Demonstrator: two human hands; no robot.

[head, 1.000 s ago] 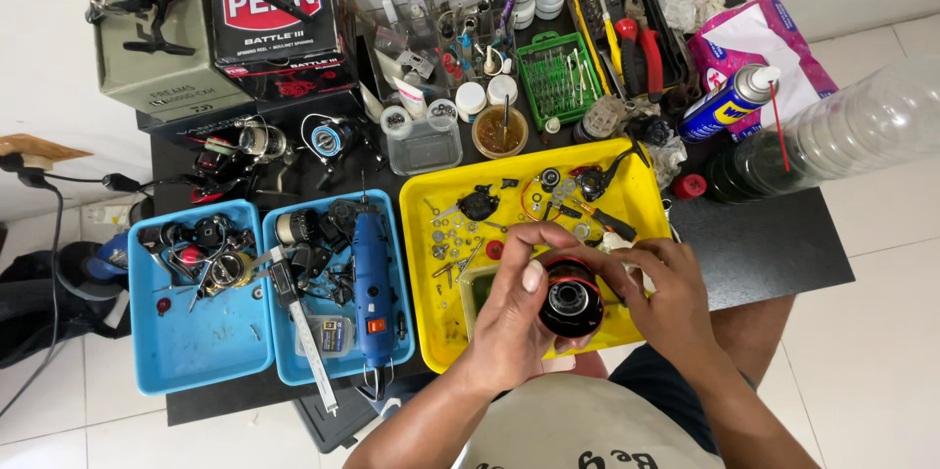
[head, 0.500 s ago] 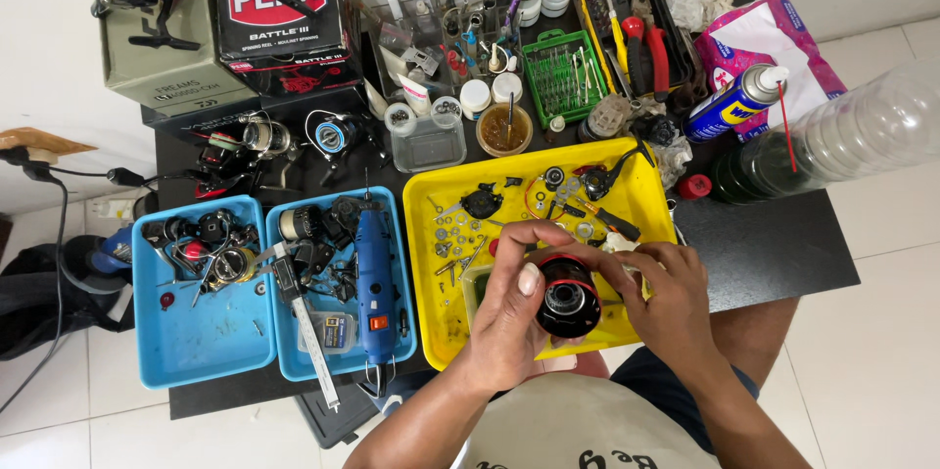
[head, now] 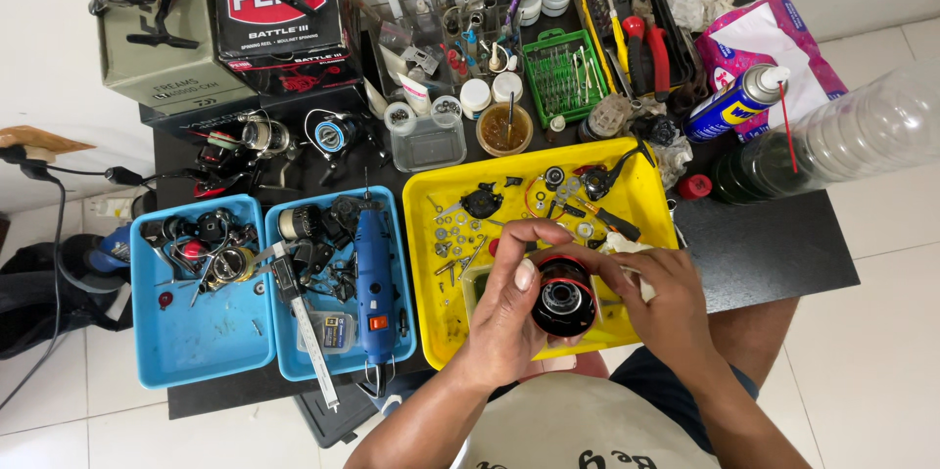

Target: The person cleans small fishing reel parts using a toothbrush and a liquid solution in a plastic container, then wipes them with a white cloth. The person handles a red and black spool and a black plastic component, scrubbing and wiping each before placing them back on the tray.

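My left hand (head: pixel 509 298) and my right hand (head: pixel 654 303) both grip a black round fishing reel part with a red ring (head: pixel 562 299), held over the near edge of a yellow tray (head: pixel 423 234). The left thumb lies along the part's left side and the left fingers curl over its top. My right fingers pinch its upper right rim. In the tray lie several small screws, washers and black reel pieces (head: pixel 482 201). A white cloth (head: pixel 627 250) shows behind my right hand.
Two blue trays (head: pixel 196 351) left of the yellow one hold reel parts, a caliper (head: pixel 305 324) and a blue rotary tool (head: pixel 372 273). At the back stand reel boxes (head: pixel 284 14), a green bit set (head: pixel 562 75), a tool case with pliers (head: pixel 636 33), a spray can (head: pixel 736 103) and a clear plastic bottle (head: pixel 862 131).
Both hands stay on the reel part over the yellow tray. The fingers have shifted slightly around its rim; nothing else on the table moved.
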